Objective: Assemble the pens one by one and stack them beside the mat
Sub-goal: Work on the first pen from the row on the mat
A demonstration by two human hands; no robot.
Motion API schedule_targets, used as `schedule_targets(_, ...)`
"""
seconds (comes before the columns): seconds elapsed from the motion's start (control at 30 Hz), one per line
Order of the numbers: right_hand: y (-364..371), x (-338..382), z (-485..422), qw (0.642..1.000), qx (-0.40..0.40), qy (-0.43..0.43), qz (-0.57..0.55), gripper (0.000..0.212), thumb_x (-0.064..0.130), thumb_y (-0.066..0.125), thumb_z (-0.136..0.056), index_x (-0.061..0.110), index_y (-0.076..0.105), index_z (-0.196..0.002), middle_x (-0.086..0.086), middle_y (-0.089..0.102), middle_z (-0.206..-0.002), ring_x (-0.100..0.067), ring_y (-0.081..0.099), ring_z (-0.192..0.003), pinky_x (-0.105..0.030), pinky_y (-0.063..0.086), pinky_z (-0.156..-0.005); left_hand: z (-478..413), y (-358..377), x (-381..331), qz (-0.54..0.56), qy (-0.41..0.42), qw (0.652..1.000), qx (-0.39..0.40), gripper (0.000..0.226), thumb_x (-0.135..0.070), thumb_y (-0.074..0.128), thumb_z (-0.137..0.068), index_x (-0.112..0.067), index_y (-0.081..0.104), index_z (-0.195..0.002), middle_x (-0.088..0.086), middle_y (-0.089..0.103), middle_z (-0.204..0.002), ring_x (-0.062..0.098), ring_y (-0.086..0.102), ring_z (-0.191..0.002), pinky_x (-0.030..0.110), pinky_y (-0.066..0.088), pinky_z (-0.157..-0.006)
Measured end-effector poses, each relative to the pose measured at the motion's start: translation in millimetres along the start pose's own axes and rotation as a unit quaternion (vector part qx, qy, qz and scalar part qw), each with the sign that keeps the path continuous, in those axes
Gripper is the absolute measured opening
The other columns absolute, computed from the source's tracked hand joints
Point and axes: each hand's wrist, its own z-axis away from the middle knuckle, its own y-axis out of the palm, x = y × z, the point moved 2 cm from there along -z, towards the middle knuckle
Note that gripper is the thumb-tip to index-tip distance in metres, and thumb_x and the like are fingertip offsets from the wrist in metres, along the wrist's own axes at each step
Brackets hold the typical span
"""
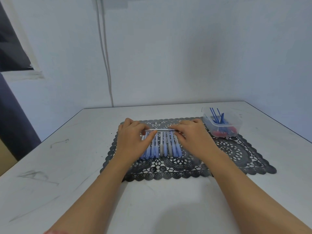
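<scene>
In the head view, a clear pen (162, 130) is being pinched at its ends by the left hand (133, 137) and right hand (194, 136), over capped pens (162, 148) lying on the lace mat (236, 152). Refills (217, 115) are waiting in the tub (234, 125). Nothing is yet being stacked beside the mat.

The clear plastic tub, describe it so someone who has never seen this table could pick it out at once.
On the white table lies a black lace mat. The clear plastic tub sits at the mat's far right corner. It is the only container there, with thin blue refills sticking up out of it.
</scene>
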Motion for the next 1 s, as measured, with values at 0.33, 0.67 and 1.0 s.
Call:
schedule_targets(0.33, 1, -14, 0, 0.999, -0.038, 0.032, -0.016, 0.018, 0.013, 0.064, -0.084, 0.016, 0.073, -0.099, -0.004, 0.065, -0.093, -0.024, 0.056, -0.091, -0.041, 0.04, -0.088, 0, 0, 2, 0.005, -0.013, 1.0, 0.003, 0.045, -0.062, 0.046, -0.075, -0.023, 0.068, -0.078, -0.013, 0.061, -0.071, 0.013, 0.043, -0.082, 0.029, 0.026, -0.074)
schedule_targets(0.67, -14, -32, 3, 0.991, -0.097, 0.074, -0.047, 0.023, -0.006, 0.057, -0.083, 0.01, 0.073, -0.088, -0.008, 0.053, -0.084, -0.022, 0.05, -0.088, -0.036, 0.046, -0.07, 1, 1, 3, 0.018, -0.025, 1.0, 0.008, 0.044, -0.059, 0.049, -0.075, -0.02, 0.069, -0.077, -0.012, 0.061, -0.071, 0.014, 0.044, -0.082, 0.029, 0.028, -0.075)
schedule_targets(1.0, -10, -47, 4, 0.99, 0.01, 0.123, -0.073, 0.029, -0.014, 0.051, -0.078, 0.009, 0.068, -0.075, -0.001, 0.06, -0.083, -0.016, 0.054, -0.081, -0.024, 0.038, -0.071, 1, 0, 3, 0.024, -0.03, 0.999, 0.011, 0.049, -0.063, 0.045, -0.074, -0.02, 0.068, -0.075, -0.012, 0.061, -0.071, 0.015, 0.045, -0.083, 0.031, 0.029, -0.076)
